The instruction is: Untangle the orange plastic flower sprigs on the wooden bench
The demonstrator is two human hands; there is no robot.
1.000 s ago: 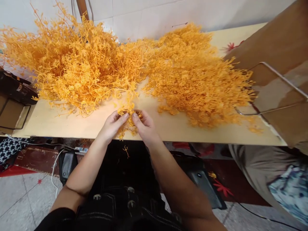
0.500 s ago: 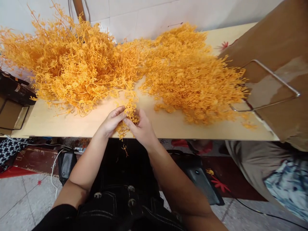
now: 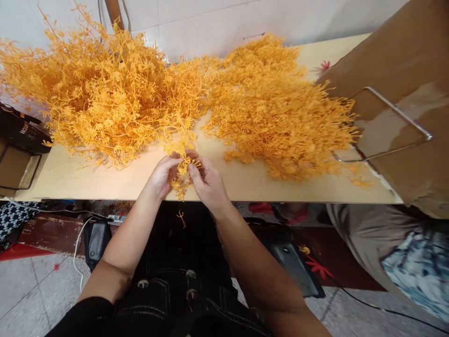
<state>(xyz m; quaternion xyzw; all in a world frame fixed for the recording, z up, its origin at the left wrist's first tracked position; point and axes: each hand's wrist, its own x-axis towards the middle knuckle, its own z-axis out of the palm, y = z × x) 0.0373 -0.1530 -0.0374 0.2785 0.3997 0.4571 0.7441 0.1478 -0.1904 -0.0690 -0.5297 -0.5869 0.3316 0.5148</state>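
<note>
Between my two hands is a small orange artificial flower sprig (image 3: 181, 181), with thin curled petals, near the table's front edge. My left hand (image 3: 164, 175) closes on its left side, thumb and fingers bent. On the other side my right hand (image 3: 206, 180) grips it, the thumb laid over the petals; some fingertips are hidden behind. A large tangled heap of orange sprigs (image 3: 112, 98) lies beyond my left hand. To the right spreads a flatter, more even pile of the same sprigs (image 3: 277, 117).
The pale tabletop (image 3: 94, 185) ends just before my lap. A brown cardboard box (image 3: 396, 75) with a metal wire frame (image 3: 400, 110) stands at the right. At the left is a black box (image 3: 23, 128). A person's clothed leg (image 3: 354, 234) is at the lower right.
My hands have moved slightly apart around the sprig, and my right thumb has drawn back from my left. The piles stay as they were.
</note>
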